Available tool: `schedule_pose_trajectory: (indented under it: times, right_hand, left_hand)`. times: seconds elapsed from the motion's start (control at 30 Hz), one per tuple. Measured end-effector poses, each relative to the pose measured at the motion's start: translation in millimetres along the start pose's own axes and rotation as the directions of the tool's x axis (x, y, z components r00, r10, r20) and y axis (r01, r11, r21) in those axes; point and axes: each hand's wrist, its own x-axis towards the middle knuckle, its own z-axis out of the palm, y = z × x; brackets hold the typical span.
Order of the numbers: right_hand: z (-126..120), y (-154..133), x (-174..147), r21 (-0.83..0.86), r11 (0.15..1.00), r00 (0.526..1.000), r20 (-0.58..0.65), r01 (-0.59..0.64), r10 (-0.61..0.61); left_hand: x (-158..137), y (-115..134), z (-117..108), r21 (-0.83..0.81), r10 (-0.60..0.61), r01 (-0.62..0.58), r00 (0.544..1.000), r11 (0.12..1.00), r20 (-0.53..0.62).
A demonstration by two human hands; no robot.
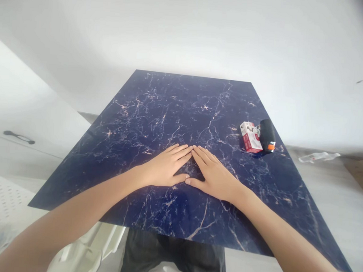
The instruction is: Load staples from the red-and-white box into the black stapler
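Dark blue marbled tabletop (171,107) stretches ahead, bearing both hands on its six o'clock half. Left hand (164,165) and right hand (214,172) lie palm-down on it, fingers straight, gripping nothing; their fingertips come together toward twelve o'clock, their thumbs toward six, framing a small triangle. Such flat palms suggest a resting pose, the surface taking the arms' weight. At two o'clock from them, a red-and-white box (251,137) sits just beside a black pouch (267,134), perhaps placed there to avoid the forearms; whether those two touch, I cannot tell. Beyond the tabletop, a clear plastic wrapper (319,157) lies at three o'clock.
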Motion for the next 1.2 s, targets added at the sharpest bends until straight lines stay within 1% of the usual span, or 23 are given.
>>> schedule_pose_trajectory:
  times: [0.47, 0.63, 0.7, 0.73, 0.77, 0.8, 0.83, 0.87, 0.9, 0.97, 1.0, 1.03, 1.1, 1.13, 1.17, 1.2]
  right_hand:
    - [-1.6, -1.3, -0.1, 0.001, 1.0, 1.0, 0.016, -0.008, 0.008]
    - [-2.9, 1.1, -0.5, 0.015, 1.0, 1.0, -0.006, 0.008, -0.008]
    - [-9.6, 6.5, 0.0, 0.036, 0.998, 0.999, -0.02, 0.044, -0.043]
    - [-14.6, 11.0, 0.3, 0.049, 0.997, 0.997, -0.047, 0.057, -0.054]
    - [-20.7, 16.9, 0.7, 0.057, 0.997, 0.994, -0.098, 0.056, -0.05]
    - [-27.5, 24.1, 0.9, 0.058, 0.998, 0.985, -0.174, 0.033, -0.023]
    - [-34.7, 32.3, 0.8, 0.046, 0.999, 0.962, -0.271, -0.02, 0.031]
    - [-42.0, 41.4, 0.2, 0.027, 0.995, 0.921, -0.378, -0.094, 0.097]
    - [-49.1, 50.9, -1.1, 0.011, 0.982, 0.864, -0.474, -0.187, 0.17]
    - [-62.0, 69.7, -6.0, 0.008, 0.919, 0.718, -0.622, -0.394, 0.313]
    - [-67.3, 78.7, -9.6, 0.028, 0.874, 0.642, -0.668, -0.485, 0.377]
    - [-71.7, 87.2, -13.6, 0.061, 0.825, 0.571, -0.693, -0.562, 0.44]
    - [-77.8, 103.2, -22.4, 0.143, 0.723, 0.473, -0.668, -0.676, 0.575]
    - [-79.6, 110.8, -26.5, 0.182, 0.673, 0.438, -0.634, -0.717, 0.638]
    - [-80.7, 118.0, -30.2, 0.215, 0.629, 0.417, -0.585, -0.747, 0.696]
    - [-81.3, 124.7, -33.1, 0.238, 0.597, 0.411, -0.533, -0.766, 0.74]
  left_hand:
    - [-0.4, 0.0, 0.2, -0.008, -0.004, 0.004, 1.0, 1.0, 0.001]
    - [-0.9, 0.6, -0.8, -0.011, -0.006, 0.006, 1.0, 1.0, 0.008]
    - [-1.5, 0.4, -2.5, -0.016, 0.005, -0.005, 1.0, 1.0, -0.021]
    - [-1.8, 0.3, -3.7, -0.019, 0.011, -0.012, 0.998, 1.0, -0.055]
    - [-1.9, 0.2, -5.1, -0.022, 0.018, -0.02, 0.994, 1.0, -0.104]
    - [-1.9, 0.2, -6.5, -0.023, 0.023, -0.027, 0.986, 0.999, -0.164]
    - [-1.7, 0.2, -7.9, -0.022, 0.023, -0.029, 0.973, 0.999, -0.231]
    - [-1.3, 0.3, -9.1, -0.019, 0.016, -0.022, 0.955, 1.0, -0.297]
    - [-0.8, 0.5, -10.0, -0.013, 0.003, -0.008, 0.934, 1.0, -0.357]
    - [0.3, 0.8, -10.9, 0.009, -0.022, 0.029, 0.89, 1.0, -0.455]
    - [0.8, 0.8, -10.9, 0.029, -0.017, 0.037, 0.868, 0.999, -0.495]
    - [1.2, 0.6, -10.5, 0.053, 0.002, 0.031, 0.847, 0.998, -0.531]
    - [1.5, -1.0, -9.0, 0.092, 0.057, -0.003, 0.809, 0.996, -0.585]
    - [1.5, -2.5, -8.0, 0.097, 0.075, -0.02, 0.795, 0.995, -0.602]
    - [1.5, -4.5, -6.7, 0.085, 0.077, -0.032, 0.788, 0.996, -0.611]
    - [1.6, -6.9, -5.3, 0.059, 0.066, -0.037, 0.788, 0.998, -0.612]
